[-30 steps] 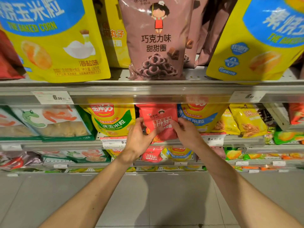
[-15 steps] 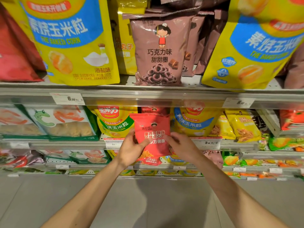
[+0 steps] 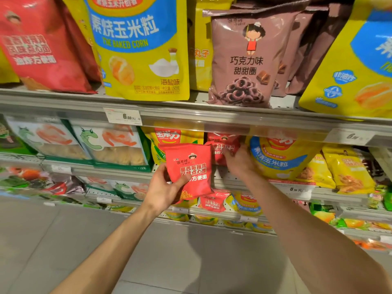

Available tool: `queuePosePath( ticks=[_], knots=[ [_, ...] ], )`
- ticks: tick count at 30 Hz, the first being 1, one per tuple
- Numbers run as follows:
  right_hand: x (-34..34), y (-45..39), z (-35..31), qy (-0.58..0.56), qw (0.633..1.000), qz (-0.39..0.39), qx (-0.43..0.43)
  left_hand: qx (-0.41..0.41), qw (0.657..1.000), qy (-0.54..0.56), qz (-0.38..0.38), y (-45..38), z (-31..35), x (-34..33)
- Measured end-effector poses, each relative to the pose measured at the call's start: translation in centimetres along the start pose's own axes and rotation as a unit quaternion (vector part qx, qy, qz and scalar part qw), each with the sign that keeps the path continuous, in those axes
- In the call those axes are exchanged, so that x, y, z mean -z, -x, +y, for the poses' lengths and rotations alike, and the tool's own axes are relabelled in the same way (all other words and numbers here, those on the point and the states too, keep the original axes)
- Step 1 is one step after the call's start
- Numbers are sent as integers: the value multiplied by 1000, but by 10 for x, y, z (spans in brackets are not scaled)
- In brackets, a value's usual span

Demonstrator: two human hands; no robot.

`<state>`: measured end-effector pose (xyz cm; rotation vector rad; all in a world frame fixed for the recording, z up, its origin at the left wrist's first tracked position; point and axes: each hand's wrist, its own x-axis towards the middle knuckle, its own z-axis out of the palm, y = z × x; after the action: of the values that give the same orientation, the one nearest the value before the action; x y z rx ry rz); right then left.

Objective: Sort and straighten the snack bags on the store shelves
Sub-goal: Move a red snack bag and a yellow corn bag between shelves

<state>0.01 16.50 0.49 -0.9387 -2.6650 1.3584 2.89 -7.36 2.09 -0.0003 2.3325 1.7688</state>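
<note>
My left hand (image 3: 162,190) grips a small red snack bag (image 3: 189,166) from its left side, thumb across the front, and holds it upright in front of the second shelf. Behind it, a second red bag (image 3: 222,148) of the same kind stands on that shelf, between two yellow baked-corn bags (image 3: 280,158). My right hand (image 3: 238,161) reaches into the shelf and its fingers touch the lower right of that second red bag; whether they grip it is hidden.
The top shelf carries large yellow corn bags (image 3: 140,49), a brown chocolate-ring bag (image 3: 244,60) and red bags (image 3: 38,45). Green-and-white bags (image 3: 110,145) sit left on the second shelf, small yellow bags (image 3: 347,172) right. A price-tag rail (image 3: 123,116) runs overhead. Lower shelves and grey floor lie below.
Both hands pulled the red bag off the shelf; now my left hand alone holds it. My right hand let go and reached back to the red bag behind. The view shifted upward.
</note>
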Motion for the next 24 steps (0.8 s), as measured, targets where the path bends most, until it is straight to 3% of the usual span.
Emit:
queuePosePath(
  ticks=[6,10,24],
  knots=[
    [-8,-14,-1,-37,999,12,-24,20,999,24,10,2,1,16],
    [-8,-16,5,-38,999,35,5,24,999,30,24,3,4,21],
    [44,19,26,-133,987,-43,75,26,1000,15,8,7,3,27]
  ],
)
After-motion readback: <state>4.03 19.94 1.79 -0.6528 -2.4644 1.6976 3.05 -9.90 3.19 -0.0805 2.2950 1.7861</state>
